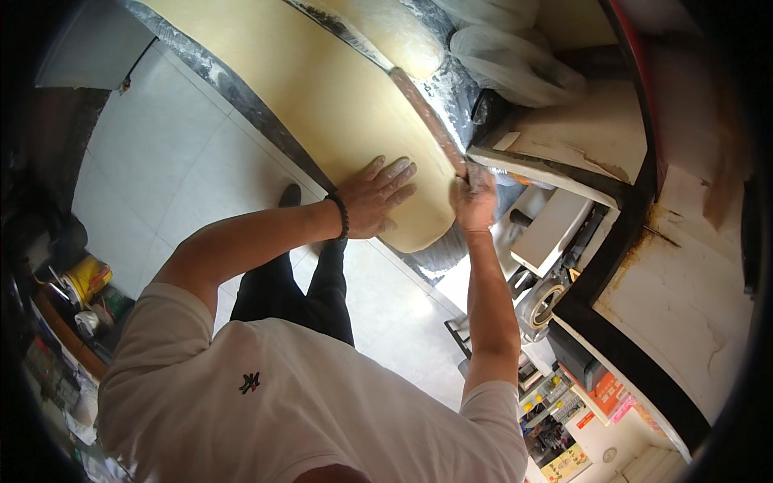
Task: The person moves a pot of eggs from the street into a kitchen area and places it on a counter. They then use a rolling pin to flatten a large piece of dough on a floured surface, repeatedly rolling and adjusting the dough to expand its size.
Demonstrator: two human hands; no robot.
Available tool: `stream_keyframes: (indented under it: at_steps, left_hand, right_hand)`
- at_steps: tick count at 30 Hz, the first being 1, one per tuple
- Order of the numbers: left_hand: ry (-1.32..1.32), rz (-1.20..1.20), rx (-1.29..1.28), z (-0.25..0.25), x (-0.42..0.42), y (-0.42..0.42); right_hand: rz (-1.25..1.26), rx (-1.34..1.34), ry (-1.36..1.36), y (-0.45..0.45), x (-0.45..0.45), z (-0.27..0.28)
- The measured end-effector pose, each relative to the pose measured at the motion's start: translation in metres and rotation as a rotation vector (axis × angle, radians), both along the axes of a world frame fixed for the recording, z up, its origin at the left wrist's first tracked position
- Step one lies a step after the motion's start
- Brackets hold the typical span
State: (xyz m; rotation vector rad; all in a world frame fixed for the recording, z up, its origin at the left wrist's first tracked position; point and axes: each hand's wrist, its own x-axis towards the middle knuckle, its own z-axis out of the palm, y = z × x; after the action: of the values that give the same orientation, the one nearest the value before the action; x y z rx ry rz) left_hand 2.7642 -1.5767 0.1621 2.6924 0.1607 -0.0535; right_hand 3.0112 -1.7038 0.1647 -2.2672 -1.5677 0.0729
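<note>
A long sheet of rolled dough (290, 78) lies along a dark, flour-dusted work surface (241, 99), its rounded end nearest me. My left hand (377, 196), floury and with a beaded bracelet at the wrist, rests spread flat on the dough near that end. Along the sheet's right edge runs a brown wooden rolling pin (426, 115). My right hand (476, 196) is closed round the near end of the pin, slightly blurred, beside the dough's edge. A thick mass of pale dough (398, 36) lies beyond the pin on scattered flour.
Translucent plastic bags (513, 60) lie past the thick dough. A partition with a dark edge (628, 199) rises at the right, near a white box (552, 232) and a roll of tape (545, 303). A yellow container (87, 281) stands at the far left.
</note>
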Motion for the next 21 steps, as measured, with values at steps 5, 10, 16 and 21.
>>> stream_keyframes:
  at_steps: [5, 10, 16, 21]
  left_hand:
    - [0.006, 0.025, -0.026, -0.004, 0.002, -0.004]
    - [0.014, 0.016, -0.044, -0.006, 0.002, -0.005]
    - [0.01, 0.017, -0.003, -0.001, 0.0, -0.008]
    - [0.007, 0.04, 0.022, -0.01, 0.001, -0.01]
  right_hand:
    - [-0.021, 0.024, 0.0, 0.02, -0.012, -0.001]
    - [-0.091, -0.034, -0.033, 0.032, -0.025, -0.001]
    - [-0.024, 0.017, -0.148, 0.054, -0.028, -0.008]
    - [-0.054, -0.165, -0.118, 0.114, -0.039, 0.0]
